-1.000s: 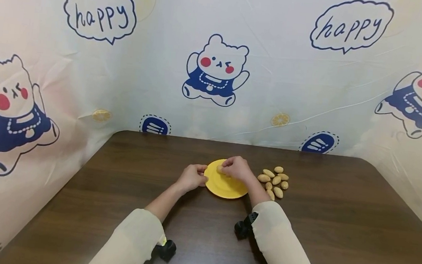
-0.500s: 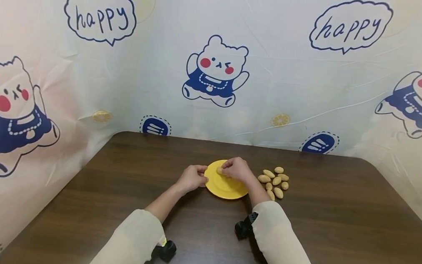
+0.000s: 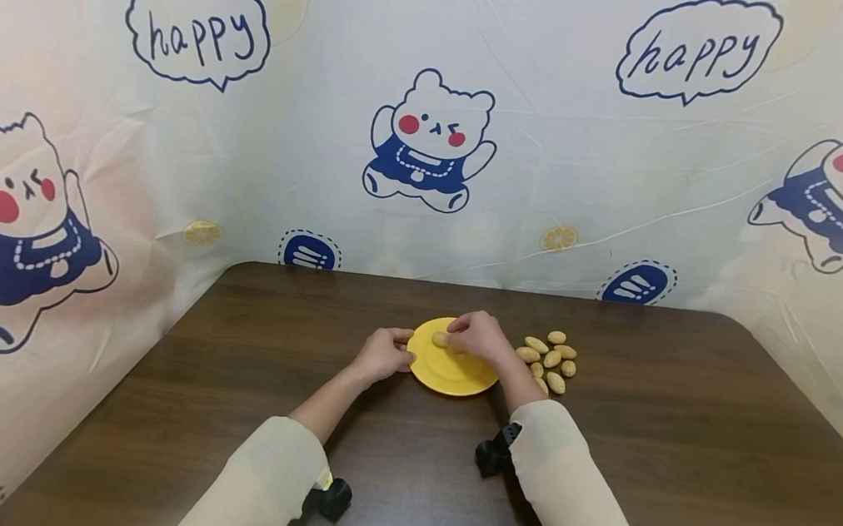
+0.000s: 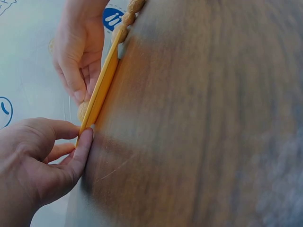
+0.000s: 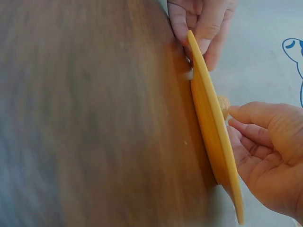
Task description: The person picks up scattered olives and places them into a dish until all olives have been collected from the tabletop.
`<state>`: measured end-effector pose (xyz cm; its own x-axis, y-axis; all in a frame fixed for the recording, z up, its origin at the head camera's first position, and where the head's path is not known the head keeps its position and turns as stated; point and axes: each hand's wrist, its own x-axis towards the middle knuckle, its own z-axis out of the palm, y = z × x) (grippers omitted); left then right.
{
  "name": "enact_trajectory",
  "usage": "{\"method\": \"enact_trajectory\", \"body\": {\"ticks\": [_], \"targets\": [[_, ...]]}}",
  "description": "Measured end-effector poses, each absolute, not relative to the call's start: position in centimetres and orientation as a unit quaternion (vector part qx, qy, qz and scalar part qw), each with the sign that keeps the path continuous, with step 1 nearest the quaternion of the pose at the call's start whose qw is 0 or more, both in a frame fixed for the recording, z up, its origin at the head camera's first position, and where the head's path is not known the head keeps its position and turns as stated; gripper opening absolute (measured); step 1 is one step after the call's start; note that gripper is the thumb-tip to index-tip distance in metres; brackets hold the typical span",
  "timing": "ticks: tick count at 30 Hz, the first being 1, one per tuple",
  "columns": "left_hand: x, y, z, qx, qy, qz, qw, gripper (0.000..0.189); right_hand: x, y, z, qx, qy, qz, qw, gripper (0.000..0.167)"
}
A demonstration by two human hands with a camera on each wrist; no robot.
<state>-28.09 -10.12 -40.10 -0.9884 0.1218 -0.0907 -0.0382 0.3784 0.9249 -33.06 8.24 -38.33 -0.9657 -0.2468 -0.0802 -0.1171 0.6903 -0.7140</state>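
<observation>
A yellow plate (image 3: 449,374) lies on the brown table, seen edge-on in both wrist views. My left hand (image 3: 383,354) pinches its left rim, thumb on one face and fingers on the other, clearest in the left wrist view. One unshelled peanut (image 3: 440,339) rests on the plate near its upper left. Just right of that peanut is my right hand (image 3: 477,335), its thumb tip at the peanut (image 5: 223,106) in the right wrist view and its other fingers loosely bent, not wrapped around it. Beyond the plate's right side lie several more peanuts (image 3: 552,359).
The dark wooden table (image 3: 271,350) carries the plate and the loose peanuts. A printed cloth (image 3: 424,238) with cartoon bears hangs behind and at both sides. My right forearm passes close to the peanut pile and partly covers its nearest edge.
My right hand and forearm have shifted slightly right, and more of the peanut on the plate shows beside the fingertips. The left hand stays on the rim.
</observation>
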Motion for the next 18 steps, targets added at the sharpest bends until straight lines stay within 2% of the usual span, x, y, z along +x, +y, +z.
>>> {"method": "enact_trajectory", "body": {"ticks": [5,18], "targets": [[-28.1,-10.1,-40.1,0.026,0.830,0.553,0.069,0.049,-33.3,8.9,-37.9,-0.124,0.924,-0.356,0.062,0.021],[-28.2,-10.1,-40.2,0.023,0.830,0.552,0.070,0.049,-32.7,10.9,-36.9,-0.132,0.930,-0.341,0.029,0.023]]}}
